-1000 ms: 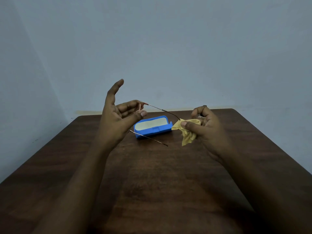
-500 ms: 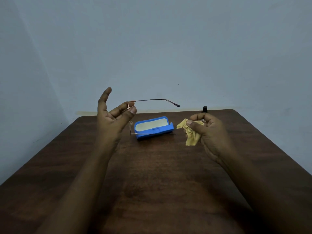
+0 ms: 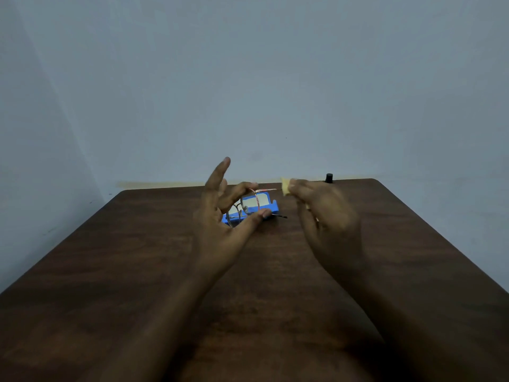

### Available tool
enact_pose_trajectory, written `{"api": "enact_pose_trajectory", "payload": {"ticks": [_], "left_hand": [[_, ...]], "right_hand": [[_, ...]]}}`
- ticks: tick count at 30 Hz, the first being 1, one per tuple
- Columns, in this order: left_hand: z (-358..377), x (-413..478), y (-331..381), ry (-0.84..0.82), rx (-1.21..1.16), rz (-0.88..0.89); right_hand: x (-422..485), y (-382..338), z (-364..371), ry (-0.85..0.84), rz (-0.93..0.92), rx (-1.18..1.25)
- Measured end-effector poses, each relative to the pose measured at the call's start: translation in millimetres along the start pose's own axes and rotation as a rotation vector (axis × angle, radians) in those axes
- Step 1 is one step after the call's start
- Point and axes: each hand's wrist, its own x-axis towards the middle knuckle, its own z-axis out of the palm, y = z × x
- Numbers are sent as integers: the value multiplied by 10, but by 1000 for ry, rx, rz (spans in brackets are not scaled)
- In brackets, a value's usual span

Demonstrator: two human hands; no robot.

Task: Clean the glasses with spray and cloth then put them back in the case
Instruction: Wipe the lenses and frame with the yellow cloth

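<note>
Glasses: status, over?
Left grip pinches glasses, lifted. Right grip holds cloth at one temple. Case open behind, nothing in the way.

Behind the left hand, the case is showing bright blue with a pale cream lining. The glasses in that hand are glinting coppery pink. The cloth in the right hand is showing yellow. Beyond that hand, the bottle is looking black. Under both hands, the table is showing dark brown wood grain.
</note>
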Motion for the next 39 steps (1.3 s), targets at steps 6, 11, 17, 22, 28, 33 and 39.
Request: {"api": "enact_pose_trajectory", "payload": {"ticks": [6,11,17,22,28,33,39], "left_hand": [[93,-69,133,-66,24,52],[49,-33,60,-66,0,34],[83,-42,0,-91,36,74],[48,-40,-11,-76,31,49],[64,-44,6,-68,28,58],[35,-56,43,-69,24,18],[49,-57,22,-92,18,32]], "right_hand": [[-48,-49,55,-134,-117,-23],[-29,73,52,-150,-57,-71],[-46,-72,95,-164,-107,-18],[-53,83,81,-192,-34,-90],[-64,-5,119,-183,-86,-44],[-73,148,125,-198,-40,-85],[-80,79,128,-172,-90,-32]]}}
